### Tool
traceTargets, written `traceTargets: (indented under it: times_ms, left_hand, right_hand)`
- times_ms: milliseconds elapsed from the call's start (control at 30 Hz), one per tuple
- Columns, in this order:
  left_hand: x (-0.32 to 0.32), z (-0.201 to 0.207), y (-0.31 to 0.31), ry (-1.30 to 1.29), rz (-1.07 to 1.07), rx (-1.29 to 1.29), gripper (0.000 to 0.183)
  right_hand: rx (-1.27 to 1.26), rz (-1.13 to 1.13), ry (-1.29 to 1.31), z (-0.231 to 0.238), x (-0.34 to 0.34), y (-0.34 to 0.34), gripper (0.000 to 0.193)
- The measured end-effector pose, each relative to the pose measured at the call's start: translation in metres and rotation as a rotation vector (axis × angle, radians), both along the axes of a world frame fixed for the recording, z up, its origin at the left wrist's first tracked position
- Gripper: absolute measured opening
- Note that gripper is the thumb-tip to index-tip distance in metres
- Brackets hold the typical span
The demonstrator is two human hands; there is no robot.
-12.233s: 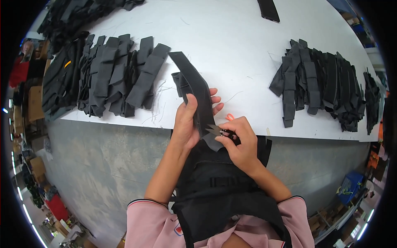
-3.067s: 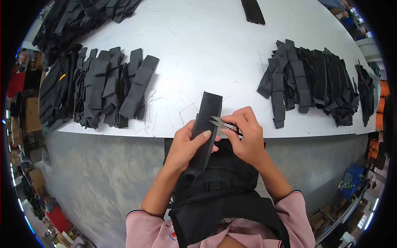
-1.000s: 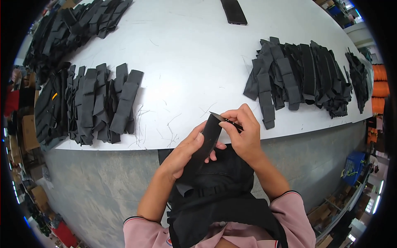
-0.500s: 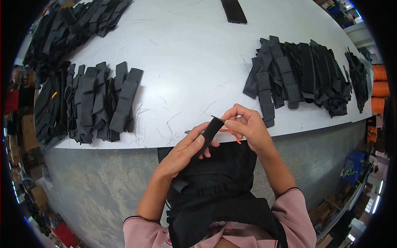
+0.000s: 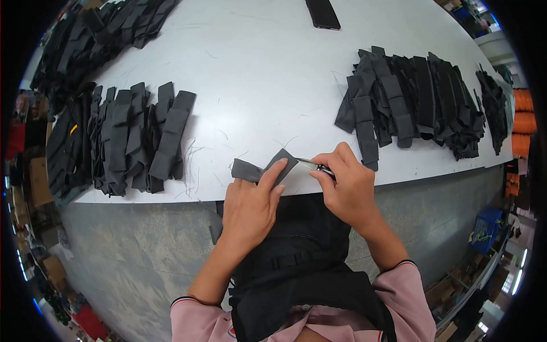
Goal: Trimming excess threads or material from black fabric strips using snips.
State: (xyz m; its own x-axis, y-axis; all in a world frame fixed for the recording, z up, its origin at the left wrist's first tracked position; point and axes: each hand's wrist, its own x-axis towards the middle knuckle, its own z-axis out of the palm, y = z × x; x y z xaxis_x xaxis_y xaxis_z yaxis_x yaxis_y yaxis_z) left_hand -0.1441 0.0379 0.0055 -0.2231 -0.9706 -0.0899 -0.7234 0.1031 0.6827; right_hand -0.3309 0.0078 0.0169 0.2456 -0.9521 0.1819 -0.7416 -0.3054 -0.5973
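Observation:
My left hand [image 5: 250, 210] is closed on a dark grey fabric strip [image 5: 283, 163], its fingers laid over the folded piece at the table's front edge. The strip's other end [image 5: 246, 170] sticks out to the left past my fingers. In my right hand [image 5: 351, 183] is a pair of small thread snips [image 5: 322, 168], gripped between thumb and fingers. Their thin metal blades point left and reach the strip's upper right corner. Whether the blades touch the cloth I cannot tell.
Piles of similar dark strips lie on the white table [image 5: 256, 74]: a left pile [image 5: 137, 139], a far left pile [image 5: 114, 28] and a right pile [image 5: 416, 102]. A black phone [image 5: 323, 14] rests at the back. Loose threads [image 5: 196, 159] are scattered about.
The strip has turned over and unfolded to the left, now showing its grey face. My left hand has rolled palm down. The snips' blades now show; the orange cord is out of sight.

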Motion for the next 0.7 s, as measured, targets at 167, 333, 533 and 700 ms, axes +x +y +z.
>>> traceTargets:
  times_ms: [167, 333, 533, 700]
  left_hand:
    - [-0.002, -0.002, 0.005, -0.215, 0.038, -0.115, 0.045]
    - [-0.011, -0.004, 0.006, -0.095, 0.006, -0.160, 0.058]
    - [0.026, -0.008, 0.011, 1.411, 0.228, 0.499, 0.094]
    - [0.013, -0.021, 0.007, 1.154, 0.097, 0.872, 0.050]
  right_hand:
    - [0.040, -0.088, -0.293, -0.017, 0.000, 0.005, 0.021]
    - [0.777, -0.170, -0.989, -0.045, 0.018, -0.010, 0.017]
    - [0.949, -0.157, -1.218, -0.033, 0.005, -0.018, 0.012]
    - [0.936, -0.179, -1.117, -0.041, 0.028, -0.034, 0.015]
